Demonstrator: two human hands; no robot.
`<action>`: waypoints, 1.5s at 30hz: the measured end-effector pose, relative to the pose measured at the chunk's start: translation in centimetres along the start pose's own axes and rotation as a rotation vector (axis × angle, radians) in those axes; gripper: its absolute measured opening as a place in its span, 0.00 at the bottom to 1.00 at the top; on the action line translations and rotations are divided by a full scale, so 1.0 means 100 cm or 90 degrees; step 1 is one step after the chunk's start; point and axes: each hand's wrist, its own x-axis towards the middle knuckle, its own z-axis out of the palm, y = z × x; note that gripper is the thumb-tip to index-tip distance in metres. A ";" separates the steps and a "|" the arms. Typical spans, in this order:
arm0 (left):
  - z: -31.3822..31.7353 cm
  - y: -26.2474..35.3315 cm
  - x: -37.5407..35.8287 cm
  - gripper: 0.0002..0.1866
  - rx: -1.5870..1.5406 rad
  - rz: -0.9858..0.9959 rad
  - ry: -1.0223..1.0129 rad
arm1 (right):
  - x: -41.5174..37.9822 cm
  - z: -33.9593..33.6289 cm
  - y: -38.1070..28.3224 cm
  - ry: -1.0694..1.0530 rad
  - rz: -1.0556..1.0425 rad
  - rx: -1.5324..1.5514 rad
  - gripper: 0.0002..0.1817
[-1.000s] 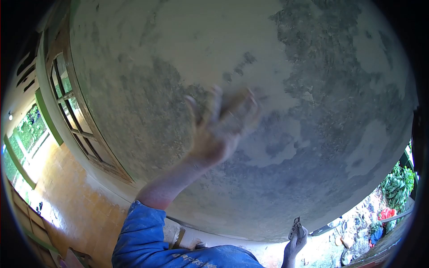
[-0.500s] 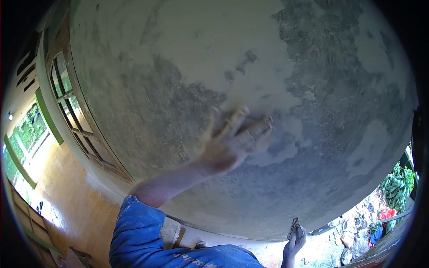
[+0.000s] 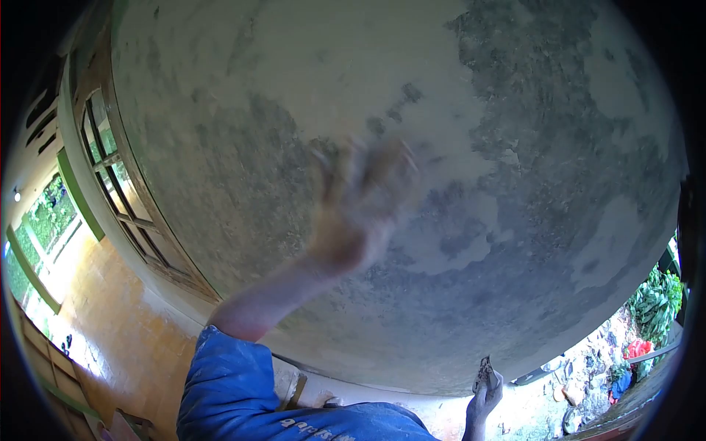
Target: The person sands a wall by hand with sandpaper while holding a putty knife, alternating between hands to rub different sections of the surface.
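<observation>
My left hand is raised against a large plaster wall, patched in light and dark grey. Motion smears its fingers, but they look stretched out and apart, with no object that I can make out in them. Whether the palm presses the surface is not plain. Low on the right, my right hand is closed around a small, dark, grey-smeared piece that sticks up from the fingers near the wall's lower edge. Its exact kind does not show.
On the left is a wooden-framed window in the wall, above a tan tiled floor. At lower right lie stones, green plants and a red item. My blue sleeve fills the lower left.
My left hand has swept up and to the left across the wall, and it is more blurred now. My right hand and the piece in it have hardly moved.
</observation>
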 end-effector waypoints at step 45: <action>-0.006 -0.020 0.012 0.36 0.151 0.120 0.069 | -0.006 0.001 0.008 -0.012 0.035 0.038 0.07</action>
